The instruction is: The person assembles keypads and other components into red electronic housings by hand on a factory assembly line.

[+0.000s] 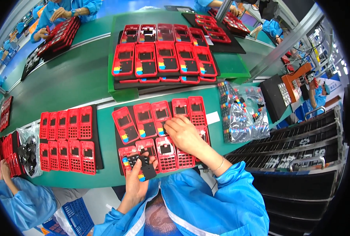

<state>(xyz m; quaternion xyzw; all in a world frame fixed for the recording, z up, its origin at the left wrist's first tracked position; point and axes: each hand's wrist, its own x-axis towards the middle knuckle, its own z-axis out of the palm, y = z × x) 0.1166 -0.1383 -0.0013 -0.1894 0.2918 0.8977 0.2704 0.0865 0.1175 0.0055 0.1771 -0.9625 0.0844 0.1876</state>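
Observation:
In my left hand [135, 184] are black rubber keypads [146, 170] with blue, yellow and red keys, gripped between thumb and fingers over the near left of a black mat. My right hand [183, 133] is closed, its bent fingertips down on the keypad end of a red handheld-device housing [161, 112] in the far row. The fingers hide part of the black keypad [160, 129] lying in that housing. To its left, a tilted red housing [125, 122] also has a keypad in it. Near my wrist, a red housing [167, 159] shows bare key holes.
Left of me, red housings [68, 125] lie in two rows on a mat. Across the bench, a raised green stand [124, 93] bears more housings with keypads. A clear bag of keypads [248, 114] lies right. Co-workers sit around; black racks [297, 161] stand at right.

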